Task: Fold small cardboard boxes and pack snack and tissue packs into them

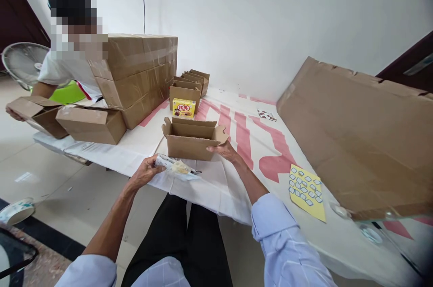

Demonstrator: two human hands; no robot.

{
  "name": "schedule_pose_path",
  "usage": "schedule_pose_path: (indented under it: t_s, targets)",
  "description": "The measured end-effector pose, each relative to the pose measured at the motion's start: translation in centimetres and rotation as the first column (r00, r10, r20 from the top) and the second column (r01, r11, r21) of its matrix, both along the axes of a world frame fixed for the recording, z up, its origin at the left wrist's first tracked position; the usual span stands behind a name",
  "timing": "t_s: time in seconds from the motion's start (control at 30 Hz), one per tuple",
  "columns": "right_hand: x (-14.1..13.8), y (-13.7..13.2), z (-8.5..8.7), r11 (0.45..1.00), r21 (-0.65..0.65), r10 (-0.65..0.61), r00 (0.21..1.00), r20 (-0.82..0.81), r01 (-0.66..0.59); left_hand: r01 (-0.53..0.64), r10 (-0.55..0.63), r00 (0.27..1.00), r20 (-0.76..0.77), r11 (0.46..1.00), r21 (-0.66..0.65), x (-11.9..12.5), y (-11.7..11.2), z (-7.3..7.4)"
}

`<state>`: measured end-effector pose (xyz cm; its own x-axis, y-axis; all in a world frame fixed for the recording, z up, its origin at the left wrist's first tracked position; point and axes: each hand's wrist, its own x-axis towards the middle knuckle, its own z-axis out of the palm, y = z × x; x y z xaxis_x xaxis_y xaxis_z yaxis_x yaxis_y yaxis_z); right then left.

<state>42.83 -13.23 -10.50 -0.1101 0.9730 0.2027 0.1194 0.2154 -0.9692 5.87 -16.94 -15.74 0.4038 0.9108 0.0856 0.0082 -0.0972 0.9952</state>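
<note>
An open cardboard box stands upright near the table's front edge, its flaps raised. My right hand grips its right end, thumb against the front wall. At the box's front left, my left hand is closed on the near end of a clear plastic packet with pale, yellowish contents, too blurred to name. The packet lies low over the white cloth, in front of the box. Just behind the open box, a small yellow printed carton leans against a row of open cardboard boxes.
Stacked taped cartons rise at the left. A co-worker there touches one of two boxes. A large cardboard sheet leans at right, beside a yellow sticker sheet and a tape roll.
</note>
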Motion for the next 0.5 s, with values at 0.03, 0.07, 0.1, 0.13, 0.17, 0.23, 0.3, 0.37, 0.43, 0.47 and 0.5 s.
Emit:
schedule_pose_path:
  t_s: [0.03, 0.07, 0.1, 0.13, 0.17, 0.23, 0.3, 0.37, 0.43, 0.47, 0.5]
  targets:
    - [0.3, 0.0, 0.1, 1.000, -0.015, -0.009, 1.000, -0.006, 0.009, 0.002, -0.001, 1.000, -0.020, 0.999, 0.044, 0.0, 0.0, 0.2]
    - [0.8, -0.2, 0.0, 0.999, -0.036, -0.018, 1.000, -0.010, 0.018, 0.009, -0.005, 0.999, -0.040, 0.996, 0.094, 0.0, -0.1, 0.4]
    - [1.3, -0.5, -0.1, 0.998, -0.060, -0.031, 0.999, -0.014, 0.030, 0.019, -0.011, 0.998, -0.057, 0.990, 0.143, 0.1, -0.3, 0.6]
    - [2.0, -1.0, -0.3, 0.995, -0.085, -0.050, 0.999, -0.021, 0.048, 0.032, -0.019, 0.997, -0.073, 0.982, 0.188, 0.2, -0.6, 0.8]
    - [2.8, -1.5, -0.5, 0.992, -0.109, -0.075, 0.996, -0.036, 0.071, 0.045, -0.027, 0.996, -0.084, 0.972, 0.230, 0.3, -1.0, 1.0]
    - [4.5, -2.5, -1.1, 0.980, -0.154, -0.145, 0.985, -0.092, 0.130, 0.069, -0.040, 0.994, -0.103, 0.952, 0.299, 0.8, -1.6, 1.3]
    - [6.1, -3.4, -1.7, 0.962, -0.198, -0.218, 0.964, -0.154, 0.186, 0.089, -0.051, 0.992, -0.117, 0.932, 0.351, 1.4, -2.0, 1.5]
    - [7.2, -4.1, -2.0, 0.948, -0.231, -0.265, 0.945, -0.189, 0.220, 0.097, -0.056, 0.992, -0.115, 0.917, 0.386, 1.9, -2.1, 1.6]
    - [7.6, -4.5, -2.1, 0.942, -0.244, -0.279, 0.941, -0.193, 0.230, 0.096, -0.057, 0.993, -0.108, 0.908, 0.407, 2.4, -1.9, 1.5]
    - [7.6, -4.5, -2.1, 0.942, -0.242, -0.280, 0.942, -0.187, 0.232, 0.092, -0.053, 0.993, -0.104, 0.905, 0.415, 2.5, -1.7, 1.3]
    - [7.4, -4.4, -2.0, 0.942, -0.236, -0.281, 0.944, -0.175, 0.237, 0.083, -0.044, 0.994, -0.102, 0.903, 0.422, 2.7, -1.6, 1.2]
